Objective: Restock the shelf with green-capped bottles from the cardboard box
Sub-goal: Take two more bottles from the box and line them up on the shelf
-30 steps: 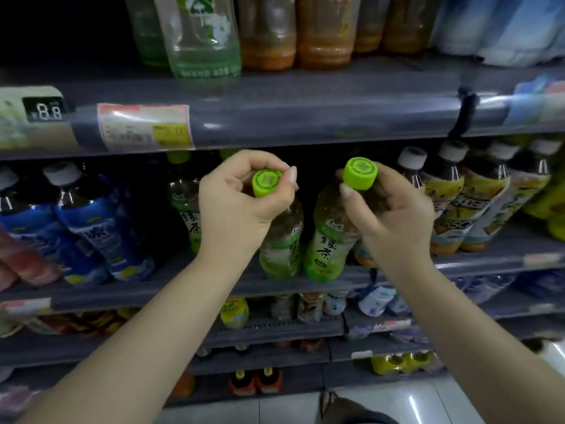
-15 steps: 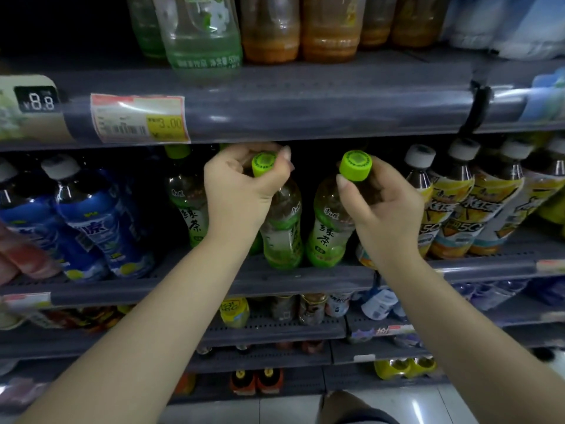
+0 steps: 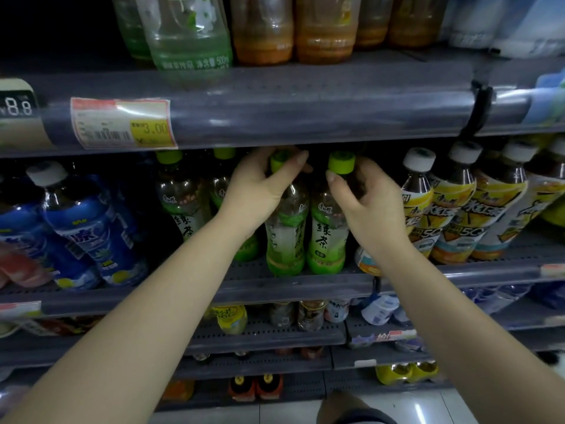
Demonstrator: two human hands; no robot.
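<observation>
Head cam: I have my left hand (image 3: 260, 191) wrapped around the neck of one green-capped bottle (image 3: 286, 237), fingers over its cap. Right hand (image 3: 363, 197) grips the neck of a second green-capped bottle (image 3: 327, 237) just below its cap (image 3: 341, 162). Both bottles stand upright, touching side by side, bases on the middle shelf (image 3: 293, 283) near its front edge. More green-capped ones (image 3: 180, 203) sit just left. White-capped yellow-label bottles (image 3: 452, 209) to the right, blue bottles (image 3: 88, 228) far left. Price tag (image 3: 122, 123) on the shelf rail above.
</observation>
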